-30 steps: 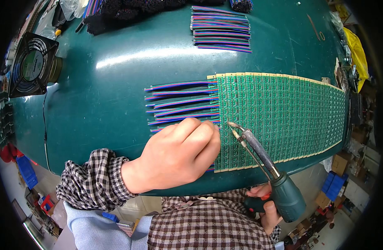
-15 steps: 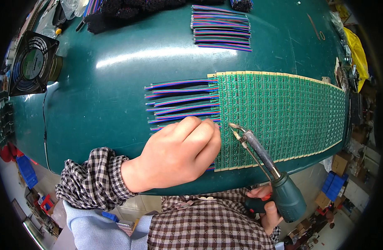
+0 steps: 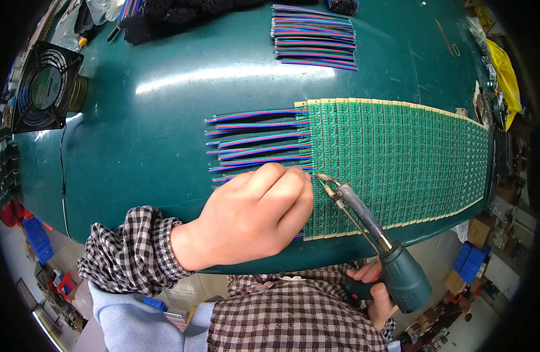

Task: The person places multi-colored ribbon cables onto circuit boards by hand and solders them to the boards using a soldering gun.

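Note:
My left hand (image 3: 255,217) is closed in a pinch on a ribbon wire at the left edge of the green circuit board panel (image 3: 393,167); the fingertips and the held part are mostly hidden. Rows of multicoloured ribbon wires (image 3: 261,138) stick out leftward from that edge, some passing behind the hand. My right hand (image 3: 377,296) grips the handle of a green soldering gun (image 3: 404,276) below the table's near edge. The gun's tip and the thin feed tube beside it point up and left, close to the left fingertips, over the panel's left columns.
A loose stack of ribbon wires (image 3: 314,38) lies at the far middle of the green table (image 3: 141,146). Dark wire bundles (image 3: 182,17) sit at the far left. A black fan (image 3: 46,88) stands on the left, its cord running down the table. A yellow bag (image 3: 505,82) is at far right.
The soldering gun's tip has moved a little left, closer to my left fingertips. My left hand has shifted very slightly right and keeps its pinch.

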A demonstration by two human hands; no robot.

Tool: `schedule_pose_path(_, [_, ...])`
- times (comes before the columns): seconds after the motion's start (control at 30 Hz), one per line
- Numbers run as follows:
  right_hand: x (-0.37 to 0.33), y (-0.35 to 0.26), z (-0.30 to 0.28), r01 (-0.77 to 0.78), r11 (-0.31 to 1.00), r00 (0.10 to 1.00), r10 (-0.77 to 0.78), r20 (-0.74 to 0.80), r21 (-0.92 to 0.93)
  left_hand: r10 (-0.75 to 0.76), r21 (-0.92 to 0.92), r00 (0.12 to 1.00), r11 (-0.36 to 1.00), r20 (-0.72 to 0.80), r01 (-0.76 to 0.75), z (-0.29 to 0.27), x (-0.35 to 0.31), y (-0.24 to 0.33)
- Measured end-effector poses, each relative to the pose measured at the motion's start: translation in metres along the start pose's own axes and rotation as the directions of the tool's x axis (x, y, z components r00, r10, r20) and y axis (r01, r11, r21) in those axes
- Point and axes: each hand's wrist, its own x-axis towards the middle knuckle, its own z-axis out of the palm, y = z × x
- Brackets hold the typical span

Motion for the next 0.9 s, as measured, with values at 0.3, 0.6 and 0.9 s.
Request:
schedule_pose_path(0.3, [0.006, -0.015, 0.013, -0.062, 0.998, 0.997, 0.062, 0.035, 0.002, 0.005, 0.022, 1.000, 1.000, -0.021, -0.004, 0.002, -0.001, 0.000])
schedule_pose_path(0.6, [0.005, -0.015, 0.010, -0.060, 0.998, 0.996, 0.059, 0.065, 0.016, 0.001, 0.018, 1.000, 1.000, -0.008, -0.001, 0.002, 0.000, 0.001])
schedule_pose_path(0.9, [0.006, -0.016, 0.010, -0.026, 0.999, 0.998, 0.028, 0.056, -0.034, 0.001, 0.023, 1.000, 1.000, -0.001, -0.001, 0.000, 0.000, 0.001])
